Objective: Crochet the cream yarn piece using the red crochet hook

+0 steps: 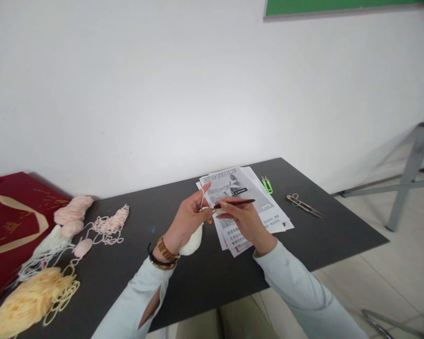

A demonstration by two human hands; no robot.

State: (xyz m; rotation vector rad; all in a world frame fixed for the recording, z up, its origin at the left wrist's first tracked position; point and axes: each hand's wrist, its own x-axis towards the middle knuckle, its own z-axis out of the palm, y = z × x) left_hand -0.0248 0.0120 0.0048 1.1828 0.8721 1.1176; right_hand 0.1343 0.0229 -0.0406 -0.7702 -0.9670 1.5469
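My left hand (188,217) is closed on a small cream crocheted piece (192,241) that hangs below the palm, with white yarn looped over the raised forefinger. My right hand (245,220) pinches a dark red crochet hook (235,203), whose tip meets the work between the two hands. A small orange stitch marker (209,220) dangles from the piece. Both hands hover over the dark table (304,235), just in front of a stack of printed sheets (249,193).
Left on the table lie a yellow yarn heap (33,297), pink yarn and pink pieces (74,212), white strands (49,245) and a dark red bag (10,221). Green thread snips (267,184) and slim scissors (304,205) lie right. A metal table leg (406,181) stands far right.
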